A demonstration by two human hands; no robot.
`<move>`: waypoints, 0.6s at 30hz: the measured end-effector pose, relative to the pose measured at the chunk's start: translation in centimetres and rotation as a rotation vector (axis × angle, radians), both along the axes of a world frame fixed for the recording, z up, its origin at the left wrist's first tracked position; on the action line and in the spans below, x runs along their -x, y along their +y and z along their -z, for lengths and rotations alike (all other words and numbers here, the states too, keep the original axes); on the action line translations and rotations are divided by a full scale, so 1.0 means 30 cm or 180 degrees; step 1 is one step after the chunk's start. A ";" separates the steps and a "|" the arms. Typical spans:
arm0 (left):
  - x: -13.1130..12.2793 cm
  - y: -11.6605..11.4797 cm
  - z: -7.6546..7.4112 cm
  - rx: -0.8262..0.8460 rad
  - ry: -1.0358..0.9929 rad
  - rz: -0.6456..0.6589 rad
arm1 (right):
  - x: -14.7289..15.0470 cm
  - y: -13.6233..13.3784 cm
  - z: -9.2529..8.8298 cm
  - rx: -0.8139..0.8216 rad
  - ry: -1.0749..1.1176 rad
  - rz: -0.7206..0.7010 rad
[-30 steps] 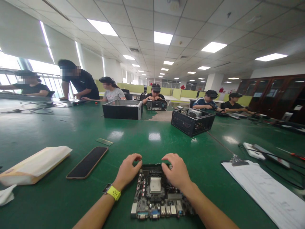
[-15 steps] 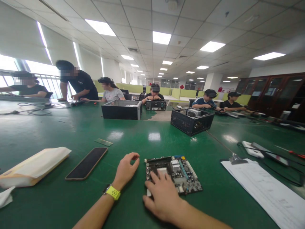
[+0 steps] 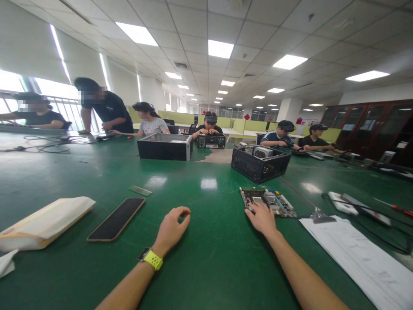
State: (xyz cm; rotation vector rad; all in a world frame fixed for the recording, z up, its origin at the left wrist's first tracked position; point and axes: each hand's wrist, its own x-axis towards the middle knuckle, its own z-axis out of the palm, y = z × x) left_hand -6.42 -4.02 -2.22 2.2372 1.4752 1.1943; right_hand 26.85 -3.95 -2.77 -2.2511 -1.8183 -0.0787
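My right hand (image 3: pixel 263 218) lies with fingers spread on the near left part of a motherboard (image 3: pixel 279 206). Its fingertips touch the board near a pale square part, and some of the board is hidden under them. The motherboard lies flat on the green table, between a black computer case and a clipboard. My left hand (image 3: pixel 172 227), with a yellow-strapped watch (image 3: pixel 152 260) on its wrist, rests to the left, apart from the board. Its fingers are loosely curled, with a gap between thumb and forefinger and nothing in them.
A phone (image 3: pixel 116 219) and a paper-covered packet (image 3: pixel 45 221) lie on the left, a thin clear strip (image 3: pixel 140 190) behind them. Open computer cases (image 3: pixel 261 165) (image 3: pixel 164 148) stand ahead. On the right are a clipboard with papers (image 3: pixel 358 262), cables and a screwdriver (image 3: pixel 395 207). Several people work around the table.
My right hand has slid the motherboard away from me and to the right, toward the black case and clipboard. The left hand has stayed nearly in place.
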 end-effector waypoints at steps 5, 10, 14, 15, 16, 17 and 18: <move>-0.011 -0.004 0.001 0.0009 0.0136 0.0124 | 0.146 -0.108 -0.054 -0.0071 0.0037 -0.0373; -0.026 -0.009 0.005 -0.0014 0.0249 0.0303 | 0.376 -0.320 -0.106 -0.0016 0.0427 -0.1479; -0.029 -0.016 0.013 -0.0058 0.0561 0.0562 | 0.461 -0.381 -0.165 -0.0050 0.1049 -0.2243; -0.028 -0.017 0.017 -0.0017 0.0646 0.0600 | 0.457 -0.359 -0.177 -0.0114 0.1110 -0.2235; -0.026 -0.018 0.020 0.0043 0.0712 0.0620 | 0.443 -0.324 -0.184 -0.0201 0.1125 -0.2130; -0.024 -0.019 0.022 0.0109 0.0753 0.0617 | 0.422 -0.279 -0.184 -0.0284 0.1096 -0.1958; -0.023 -0.019 0.024 0.0173 0.0772 0.0602 | 0.396 -0.230 -0.175 -0.0355 0.1062 -0.1729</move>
